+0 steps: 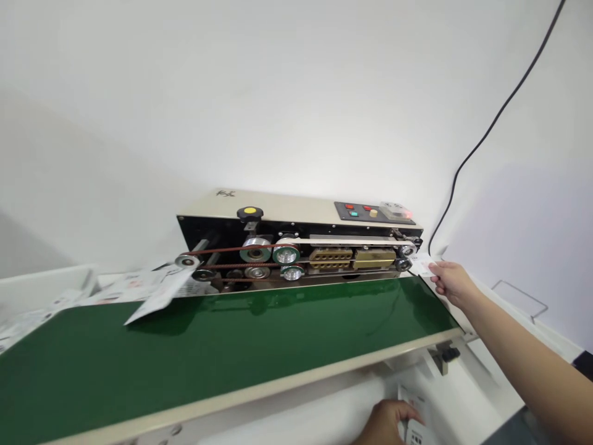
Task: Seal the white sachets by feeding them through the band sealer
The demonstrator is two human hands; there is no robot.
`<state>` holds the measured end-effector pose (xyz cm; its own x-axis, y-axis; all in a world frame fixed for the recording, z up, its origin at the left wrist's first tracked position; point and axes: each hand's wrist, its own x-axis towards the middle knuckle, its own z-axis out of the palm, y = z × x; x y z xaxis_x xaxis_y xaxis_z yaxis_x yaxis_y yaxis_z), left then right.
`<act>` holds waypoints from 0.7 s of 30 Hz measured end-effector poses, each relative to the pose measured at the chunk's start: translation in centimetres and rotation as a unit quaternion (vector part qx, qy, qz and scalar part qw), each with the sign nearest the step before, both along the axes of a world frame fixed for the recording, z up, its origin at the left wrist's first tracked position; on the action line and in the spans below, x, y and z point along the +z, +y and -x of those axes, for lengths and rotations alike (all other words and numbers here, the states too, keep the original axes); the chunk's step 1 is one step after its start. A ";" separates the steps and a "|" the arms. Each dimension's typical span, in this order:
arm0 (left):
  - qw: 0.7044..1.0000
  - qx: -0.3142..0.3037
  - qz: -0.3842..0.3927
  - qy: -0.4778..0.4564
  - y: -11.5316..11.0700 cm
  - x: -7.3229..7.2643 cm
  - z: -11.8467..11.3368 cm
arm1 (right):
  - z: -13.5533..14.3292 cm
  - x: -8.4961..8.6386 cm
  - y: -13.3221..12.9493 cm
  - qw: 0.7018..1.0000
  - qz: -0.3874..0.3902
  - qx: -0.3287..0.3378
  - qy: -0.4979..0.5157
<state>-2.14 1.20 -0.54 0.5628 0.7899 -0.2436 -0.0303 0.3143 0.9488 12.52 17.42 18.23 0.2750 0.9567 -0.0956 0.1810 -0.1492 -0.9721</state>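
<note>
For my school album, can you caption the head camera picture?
The right hand holds a white packet at the machine; the left hand grips another packet near the green belt.

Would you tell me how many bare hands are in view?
2: the right hand holds a white packet at the right end of the machine, and the left hand touches other white packets below the green belt in the picture.

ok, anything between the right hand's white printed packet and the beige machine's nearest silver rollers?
Nothing visible. The right hand pinches one end of the white printed packet; its other end is right at the silver rollers, though whether they touch is unclear.
</note>
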 end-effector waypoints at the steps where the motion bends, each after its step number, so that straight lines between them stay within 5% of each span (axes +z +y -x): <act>1: 1.000 0.000 -0.001 -0.006 0.0 -0.2 0.0 | 0.1 0.0 0.1 1.000 0.003 0.001 -0.001; 16: 0.998 0.015 0.051 0.017 -1.3 2.9 0.8 | 2.3 0.1 -0.5 0.996 0.056 0.071 0.010; 18: 0.998 0.018 0.051 0.021 -1.3 2.8 0.8 | 1.9 0.4 -1.1 0.996 0.035 0.076 -0.038; 21: 0.999 0.015 0.043 0.018 -1.1 2.3 0.7 | 1.2 0.9 -3.8 0.966 -0.078 0.047 -0.242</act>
<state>-2.84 0.15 1.80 0.5288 0.7814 -0.3314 -0.0063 0.3940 0.9191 11.28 13.57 19.15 0.1631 0.9719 0.1698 0.6251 0.0313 -0.7800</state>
